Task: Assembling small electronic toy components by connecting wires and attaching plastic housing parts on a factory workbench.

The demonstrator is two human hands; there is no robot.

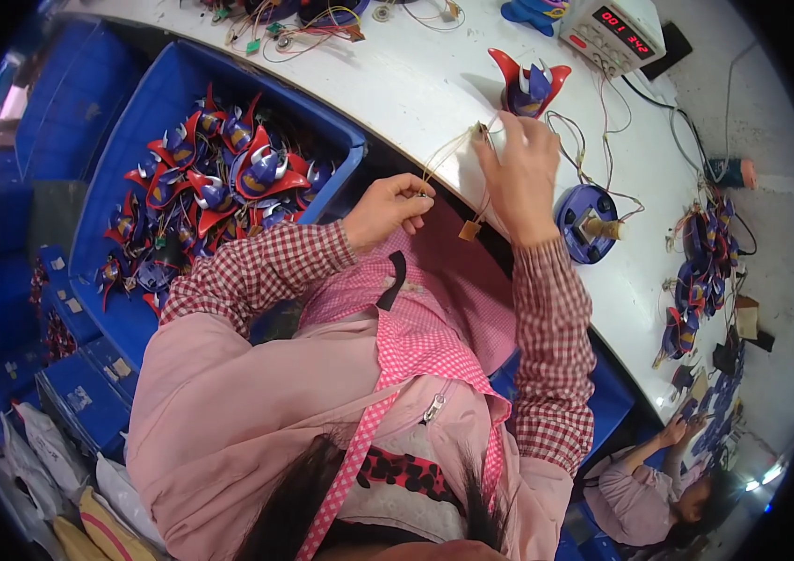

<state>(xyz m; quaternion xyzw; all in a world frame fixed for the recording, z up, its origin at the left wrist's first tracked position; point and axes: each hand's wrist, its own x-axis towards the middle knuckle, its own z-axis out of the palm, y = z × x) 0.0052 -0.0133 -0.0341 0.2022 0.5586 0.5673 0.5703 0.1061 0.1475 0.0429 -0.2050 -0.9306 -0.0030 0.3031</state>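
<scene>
My left hand [388, 204], thumb and fingertips pressed together, pinches thin pale wires [436, 161] just off the table's front edge. The wires run up toward my right hand [520, 173], which is closed over the tabletop. A small dark piece [482, 129] shows at its thumb tip, too small to make out. A small tan square plate [469, 230] hangs on a wire below my right hand. Just beyond my right fingers stands a purple toy part [530, 89] with red wing-like sides. To the right of my wrist lies a round dark-blue part [587, 224] with wires and a tan cylinder.
A blue bin [219, 56] full of red-and-purple toy parts stands at left. On the white table [388, 84] are a power supply [612, 37] with a lit display, wired pieces [308, 33] and more toy parts [701, 271]. Another person [645, 496] works at lower right.
</scene>
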